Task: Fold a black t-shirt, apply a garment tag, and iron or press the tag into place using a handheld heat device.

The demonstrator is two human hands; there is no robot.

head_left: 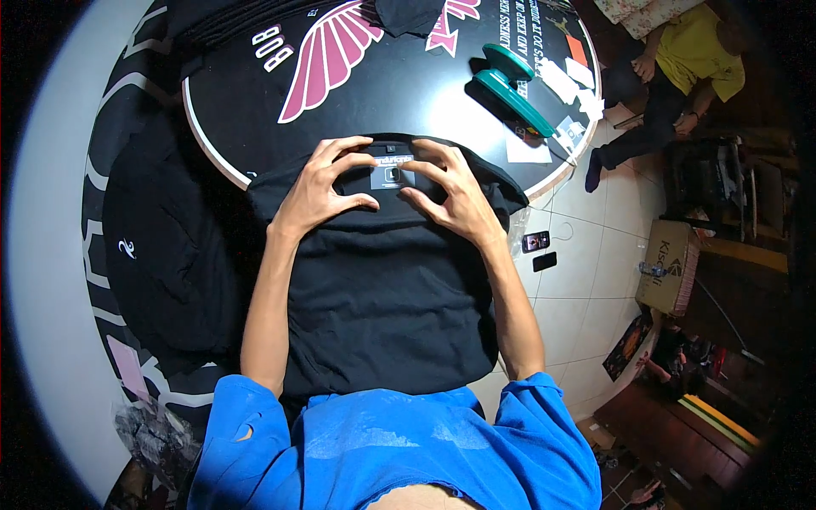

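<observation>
Nearest the camera, blue shirt [382, 429] on the wearer, along the lower edge of view. Just beyond, black garment [387, 297], collar end at the near edge of the round black desk [225, 93], body running back toward the lap. Left hand [319, 183] and right hand [459, 195] both at the neckline, one on each side of the printed neck label [391, 176], thumbs spread well apart from curved fingers in wide arches. Apparently touching cloth at the fingertips, nothing visibly gripped; cannot tell how firmly pressing.

Seemingly done: garment laid out lengthwise, neck opening turned up, label laid bare between the hands. Not done: any folding of the body, loose and wrinkled in one broad spread. Judged from that, early stage of handling, with collar arrangement under way and most of the work on this piece probably left.

At the far left edge of the desk, dark stacked cloth [229, 38], perhaps finished pieces, though impossible to confirm. Near the right edge, green device [518, 102], with white paper [527, 150] just beside. Beyond the left edge, heap of black clothing [170, 238], well apart from the hands, loosely piled and perhaps awaiting its turn.
</observation>
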